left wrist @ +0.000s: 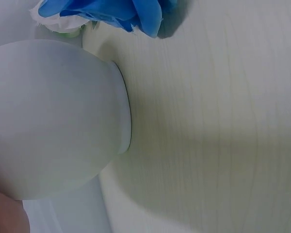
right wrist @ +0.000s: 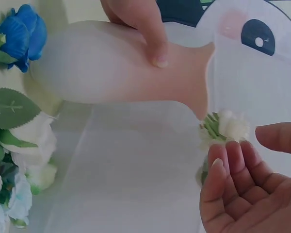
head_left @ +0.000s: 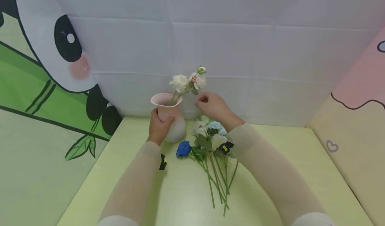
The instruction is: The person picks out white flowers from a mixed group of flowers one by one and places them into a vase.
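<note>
My left hand [head_left: 159, 127] grips the neck of a pink-and-white vase [head_left: 177, 129], thumb across its front. Its wavy rim faces up, and in the left wrist view the vase's base [left wrist: 125, 109] is at the tabletop. A stem of white flowers [head_left: 180, 82] with a green bud leans out of the mouth to the right. Just right of these blooms is my right hand [head_left: 215, 105], raised above the table. The right wrist view shows its fingers [right wrist: 254, 170] loosely bent, thumb apart, nothing held.
Right of the vase lies a bunch of artificial flowers: a blue rose [head_left: 183, 149], white blooms [head_left: 218, 141] and a pale blue one [head_left: 215, 126]. Their green stems [head_left: 221, 182] point toward me. A white sheet [head_left: 240, 52] hangs behind the pale table [head_left: 288, 152].
</note>
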`<state>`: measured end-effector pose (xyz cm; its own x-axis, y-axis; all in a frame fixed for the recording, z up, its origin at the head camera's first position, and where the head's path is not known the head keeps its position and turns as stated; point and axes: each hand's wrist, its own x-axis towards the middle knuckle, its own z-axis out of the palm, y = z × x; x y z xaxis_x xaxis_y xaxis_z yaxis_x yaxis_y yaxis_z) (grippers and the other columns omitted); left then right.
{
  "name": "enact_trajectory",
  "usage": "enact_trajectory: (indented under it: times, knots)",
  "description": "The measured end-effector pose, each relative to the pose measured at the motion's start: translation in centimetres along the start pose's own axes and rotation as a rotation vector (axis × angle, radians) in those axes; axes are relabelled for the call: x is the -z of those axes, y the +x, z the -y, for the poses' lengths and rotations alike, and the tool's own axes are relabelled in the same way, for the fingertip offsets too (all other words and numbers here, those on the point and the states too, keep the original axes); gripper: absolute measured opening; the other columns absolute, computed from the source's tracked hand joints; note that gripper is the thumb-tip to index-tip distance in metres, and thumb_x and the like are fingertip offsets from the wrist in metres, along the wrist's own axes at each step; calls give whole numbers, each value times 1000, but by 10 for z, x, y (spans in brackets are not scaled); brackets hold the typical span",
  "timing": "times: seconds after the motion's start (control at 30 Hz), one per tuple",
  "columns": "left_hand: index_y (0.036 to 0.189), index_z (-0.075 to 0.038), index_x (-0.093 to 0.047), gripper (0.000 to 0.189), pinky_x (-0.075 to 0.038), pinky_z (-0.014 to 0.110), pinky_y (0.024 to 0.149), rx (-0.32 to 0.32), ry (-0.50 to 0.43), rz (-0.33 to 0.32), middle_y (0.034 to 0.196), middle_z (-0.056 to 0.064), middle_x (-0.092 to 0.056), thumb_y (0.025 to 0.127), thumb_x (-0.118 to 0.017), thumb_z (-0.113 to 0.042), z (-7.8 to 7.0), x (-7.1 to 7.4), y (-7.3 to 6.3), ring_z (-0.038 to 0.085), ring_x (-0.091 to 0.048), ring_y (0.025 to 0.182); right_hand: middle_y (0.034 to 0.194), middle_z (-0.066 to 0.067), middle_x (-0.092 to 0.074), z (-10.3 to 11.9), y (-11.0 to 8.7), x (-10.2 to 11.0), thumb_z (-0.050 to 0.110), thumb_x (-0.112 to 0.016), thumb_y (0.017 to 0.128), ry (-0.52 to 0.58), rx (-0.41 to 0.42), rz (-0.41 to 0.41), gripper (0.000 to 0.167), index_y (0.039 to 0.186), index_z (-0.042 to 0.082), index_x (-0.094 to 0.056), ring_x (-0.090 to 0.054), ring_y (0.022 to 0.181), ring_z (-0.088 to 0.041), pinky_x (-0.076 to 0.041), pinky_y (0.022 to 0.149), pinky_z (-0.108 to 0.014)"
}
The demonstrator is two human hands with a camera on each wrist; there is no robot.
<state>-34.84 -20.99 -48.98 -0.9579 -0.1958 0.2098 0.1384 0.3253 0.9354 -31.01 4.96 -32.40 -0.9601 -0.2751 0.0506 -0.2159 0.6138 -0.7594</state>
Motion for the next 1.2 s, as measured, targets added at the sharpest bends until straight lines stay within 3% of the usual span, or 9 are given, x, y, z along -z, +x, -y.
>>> enact_trajectory:
  times: [0.5,0.97,1.2]
  knots:
    - [152,-12,-34,90,-43,57,106,-9,39,-14,140,17,-54,85,-79,-54,-4,0,-1,35,-54,125,107,-5,-63,-15,-45,24,34,-61,105,87,67,-108,23,112,13,-65,-59,97,-25,-50,82,-44]
    - [154,-14,-32,89,-42,56,107,10,48,-6,142,16,-52,88,-78,-53,-8,-1,-6,34,-53,126,107,-7,-65,-37,-81,20,33,-62,105,198,88,-216,26,114,9,-66,-59,97,-25,-48,85,-44]
    - [152,-13,-33,89,-42,56,106,-1,38,-7,141,16,-53,87,-78,-54,-7,-1,-4,34,-53,125,108,-9,-66,-55,-95,7,32,-63,104,280,66,-244,27,116,8,-66,-61,97,-26,-50,83,-44]
